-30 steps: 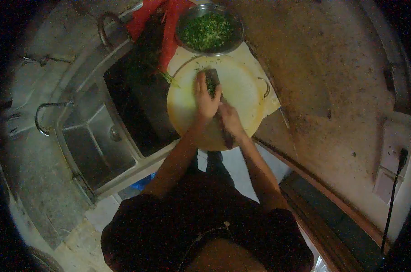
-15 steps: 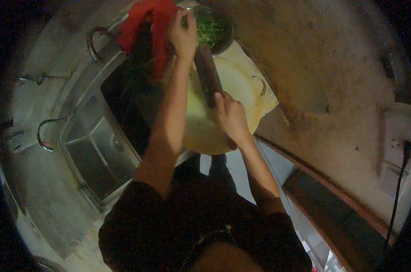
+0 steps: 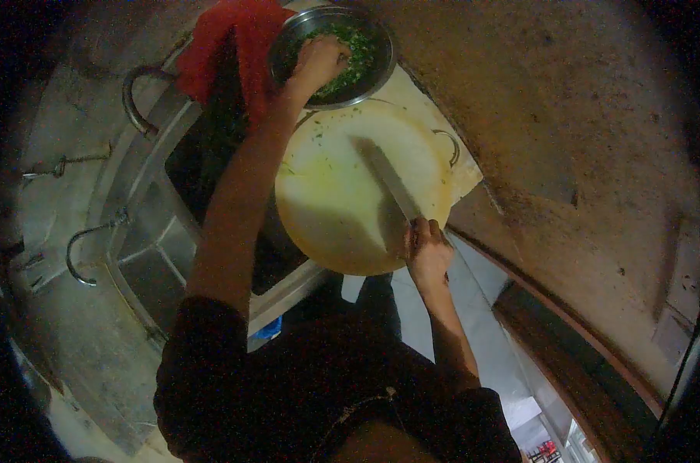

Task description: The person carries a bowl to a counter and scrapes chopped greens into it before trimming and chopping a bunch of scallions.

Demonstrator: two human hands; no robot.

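Observation:
A steel bowl (image 3: 387, 69) holds finely chopped greens (image 3: 359, 71). Inside it is my left hand (image 3: 323, 62), its fingers curled down against the greens; whether it grips any of them is hidden. My right hand (image 3: 428, 251) is closed round the handle of a cleaver (image 3: 387, 174). The cleaver's blade points away from me, above a round pale cutting board (image 3: 327, 224). Small green bits are scattered on the far part of the board, near the bowl.
A red cloth (image 3: 238, 46) hangs by the bowl, over the sink's edge. To the left lies a steel double sink (image 3: 164, 255) with curved taps (image 3: 137, 108). A metal ring handle (image 3: 452, 147) sits at the board's right edge, and a brown wall (image 3: 504, 100) rises beyond.
My left hand has gone down into the bowl of greens. My right hand has drawn the cleaver back towards me and to the right, and its blade has turned.

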